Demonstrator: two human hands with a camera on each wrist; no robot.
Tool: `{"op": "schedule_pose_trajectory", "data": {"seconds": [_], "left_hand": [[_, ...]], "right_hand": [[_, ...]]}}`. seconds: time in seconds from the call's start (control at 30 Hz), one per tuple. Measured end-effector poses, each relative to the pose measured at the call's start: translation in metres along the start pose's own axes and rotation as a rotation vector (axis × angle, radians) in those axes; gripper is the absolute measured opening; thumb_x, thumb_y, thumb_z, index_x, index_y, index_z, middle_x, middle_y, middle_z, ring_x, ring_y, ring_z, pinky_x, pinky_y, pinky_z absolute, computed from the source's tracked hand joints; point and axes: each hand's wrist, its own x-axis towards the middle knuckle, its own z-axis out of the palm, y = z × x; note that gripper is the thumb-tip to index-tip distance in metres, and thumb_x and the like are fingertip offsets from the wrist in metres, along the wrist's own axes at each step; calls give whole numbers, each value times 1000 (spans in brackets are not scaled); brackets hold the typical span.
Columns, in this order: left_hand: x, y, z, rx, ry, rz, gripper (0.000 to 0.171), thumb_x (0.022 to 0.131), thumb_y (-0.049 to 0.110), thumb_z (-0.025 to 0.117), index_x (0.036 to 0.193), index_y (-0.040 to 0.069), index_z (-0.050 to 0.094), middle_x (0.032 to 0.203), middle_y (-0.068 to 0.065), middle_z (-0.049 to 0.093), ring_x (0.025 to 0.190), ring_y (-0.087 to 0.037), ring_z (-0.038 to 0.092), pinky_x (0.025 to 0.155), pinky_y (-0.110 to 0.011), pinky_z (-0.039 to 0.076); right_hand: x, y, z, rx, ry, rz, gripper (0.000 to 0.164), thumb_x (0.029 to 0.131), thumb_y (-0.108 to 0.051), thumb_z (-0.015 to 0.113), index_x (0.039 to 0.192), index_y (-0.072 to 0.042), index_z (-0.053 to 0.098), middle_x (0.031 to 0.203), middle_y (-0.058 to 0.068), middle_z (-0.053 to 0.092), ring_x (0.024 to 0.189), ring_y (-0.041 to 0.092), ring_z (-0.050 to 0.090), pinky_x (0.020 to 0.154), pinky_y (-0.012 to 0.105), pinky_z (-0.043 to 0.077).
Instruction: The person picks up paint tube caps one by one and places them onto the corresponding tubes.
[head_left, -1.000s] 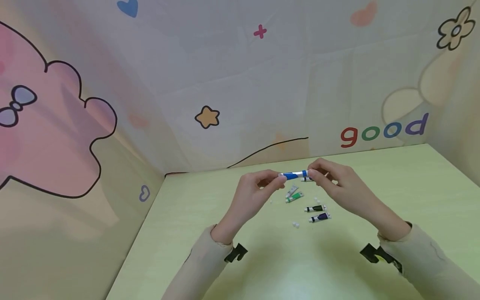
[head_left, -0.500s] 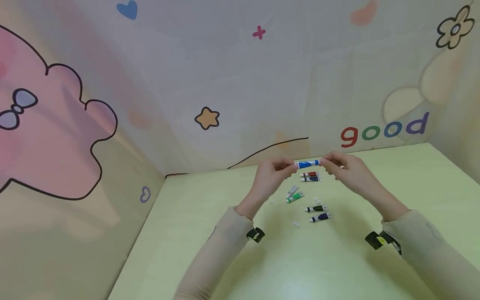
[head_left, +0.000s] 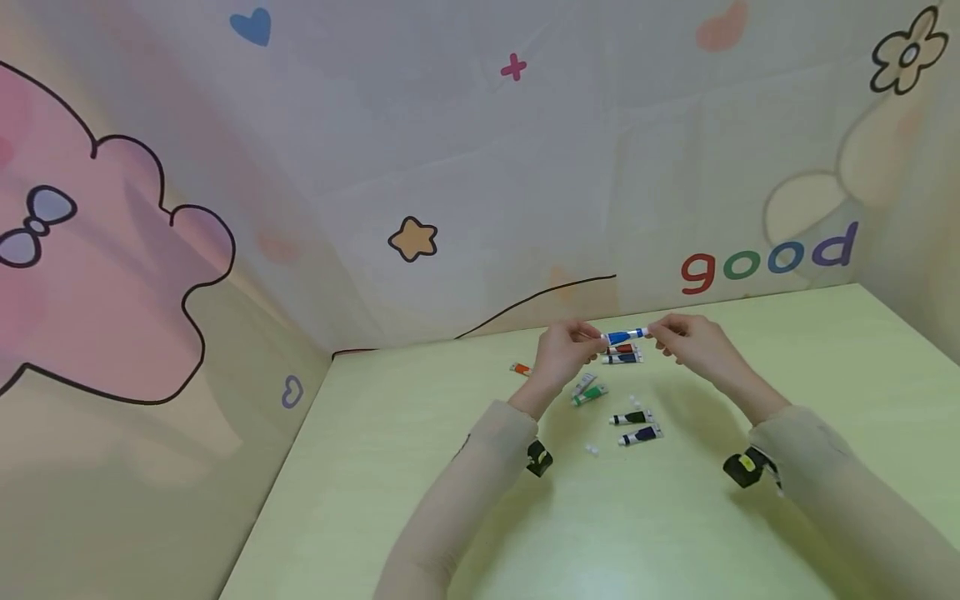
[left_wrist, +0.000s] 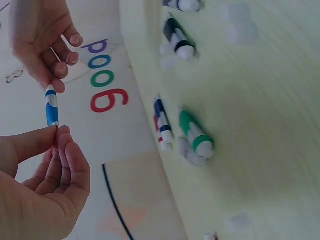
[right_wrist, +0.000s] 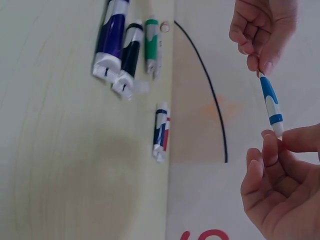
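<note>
A blue-and-white paint tube (head_left: 625,337) is held level above the far part of the table, between both hands. My left hand (head_left: 566,350) pinches its left end between thumb and fingers. At the other end, by the blue band and white tip, my right hand (head_left: 693,337) pinches it with fingertips. In the right wrist view the tube (right_wrist: 271,102) spans the gap between the hands. Just below it on the table lie a red paint tube (head_left: 619,350) and a dark blue one (head_left: 624,359), side by side.
Nearer lie a green paint tube (head_left: 589,395), a grey-white one (head_left: 583,383), a blackish one (head_left: 632,417) and a purple one (head_left: 640,436). An orange tube (head_left: 520,368) sits left of them. Small white bits (head_left: 592,450) are scattered about. A printed cloth wall (head_left: 480,167) rises behind the table.
Both hands have shifted right with the blue tube, the left hand further; the tube rose, then dipped slightly. The red tube and then the orange tube have come into sight.
</note>
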Motion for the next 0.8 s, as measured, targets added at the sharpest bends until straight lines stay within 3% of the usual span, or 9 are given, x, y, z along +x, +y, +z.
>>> {"op": "schedule_pose_trajectory", "data": {"seconds": [0.13,0.23,0.4,0.57,0.8], "left_hand": [[6,-9,7,11,3,-29,8,92,10,75,94,3,72,77,-1,70,85,-34,70,78,-41,58],[11,-18,11,40,6,-63,9,92,9,75,95,2,72,77,-3,70,91,-39,70,76,-39,58],[18,-31,16,119,8,-99,9,91,11,75,94,3,73,76,-2,71,84,-32,71,63,-25,52],[21,-35,19,154,-10,-95,7,92,10,75,91,3,73,75,-2,70,77,-25,70,62,-24,51],[23,-36,26,227,-35,-105,9,94,10,73,89,2,75,69,-1,67,60,-11,59,57,-21,48]], "right_hand": [[6,10,4,-19,-36,23,45,107,-32,49,124,8,61,109,24,66,99,38,60,73,32,53],[10,15,8,-30,-69,40,44,106,-30,51,123,9,61,109,26,66,99,39,61,75,34,54],[15,21,15,-65,-93,45,41,105,-27,53,119,10,64,103,23,69,92,33,62,75,37,52],[18,28,17,-85,-101,30,38,105,-24,54,114,11,67,96,20,70,87,28,62,73,37,50],[22,35,20,-87,-125,94,36,104,-22,55,113,11,67,92,16,71,85,26,63,75,36,52]]}}
